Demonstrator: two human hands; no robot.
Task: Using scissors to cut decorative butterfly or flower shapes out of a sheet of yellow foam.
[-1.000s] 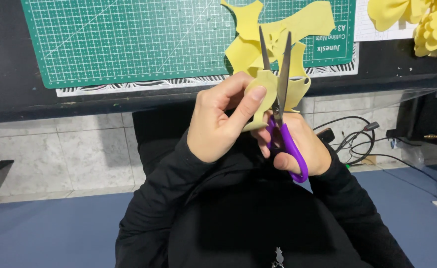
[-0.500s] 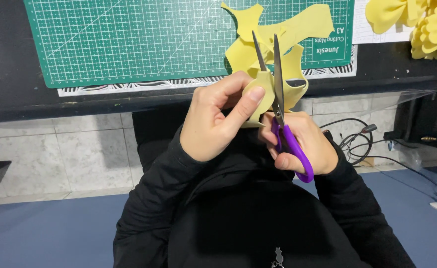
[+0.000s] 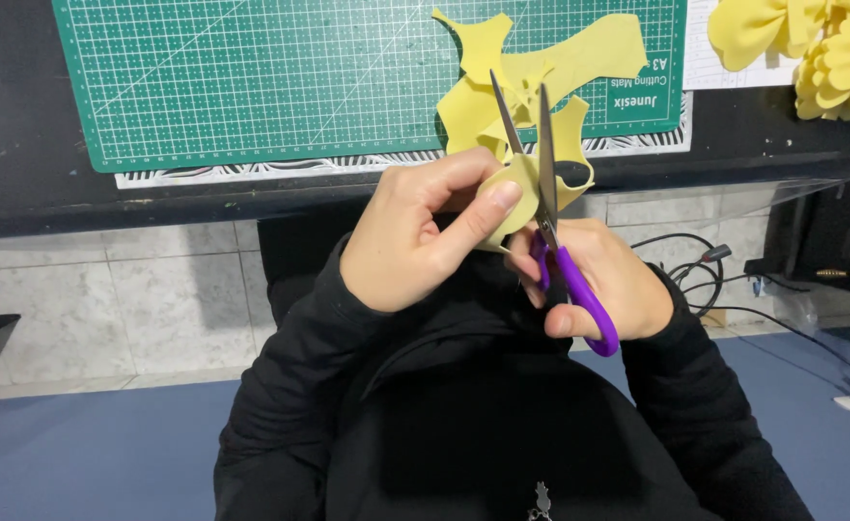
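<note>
Yellow foam sheet piece (image 3: 514, 198), thin and flexible, is held in front of the near edge of the black worktop (image 3: 19, 116), above the person's lap, not resting on anything. The left hand (image 3: 415, 236) is closed in a pinch, thumb and forefinger clamped on the piece's lower left portion. The right hand (image 3: 603, 280) is curled through the purple handles of the scissors (image 3: 550, 232), gripping them firmly. Change noted: a second ago the blades stood visibly apart, half a second ago they were nearly together, and now they are parted again in a narrow V with the points up; judged, one snip is complete and another stroke is opening, so the cut is advancing along the foam. The piece shows a rounded, petal-like outline with a curled edge and a dark gap near the right blade. Behind it, yellow foam offcuts (image 3: 560, 68) lie on the right part of the green cutting mat (image 3: 251, 77); finished yellow foam flowers (image 3: 821, 48) sit at the far right corner.
</note>
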